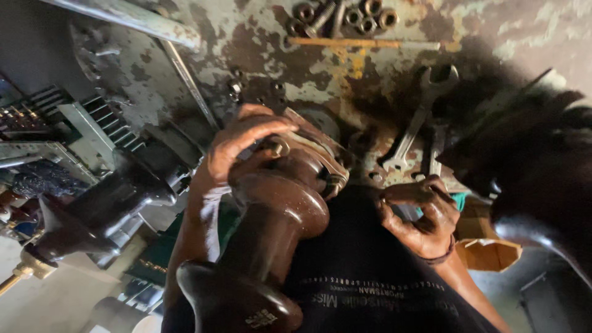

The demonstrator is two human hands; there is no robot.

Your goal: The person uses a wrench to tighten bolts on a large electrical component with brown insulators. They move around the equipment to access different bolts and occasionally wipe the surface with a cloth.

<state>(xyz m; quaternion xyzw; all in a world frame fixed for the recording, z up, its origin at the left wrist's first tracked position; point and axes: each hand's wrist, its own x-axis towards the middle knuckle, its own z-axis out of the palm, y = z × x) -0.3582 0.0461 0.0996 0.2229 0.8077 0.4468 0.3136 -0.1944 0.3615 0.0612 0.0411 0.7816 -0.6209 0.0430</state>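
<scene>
My left hand (237,145) reaches in from the lower left, its fingers curled over the top of a dark, oily metal part (277,209). The fingertips sit on a small bolt (279,147) beside the part's steel ring end (327,163). The part stands against my dark shirt (364,271) and runs down to a knobbed end (240,302). With a band around its wrist, my right hand (422,216) rests with curled fingers at the edge of the rusty bench (277,37), just below two spanners. What its fingers hold, if anything, is hidden.
An open-ended spanner (419,117) and a shorter one (436,148) lie on the bench. Several nuts and bolts (345,17) and a thin rod (364,43) lie at the far edge. A dark vice (98,209) stands left, a cardboard box (490,253) right.
</scene>
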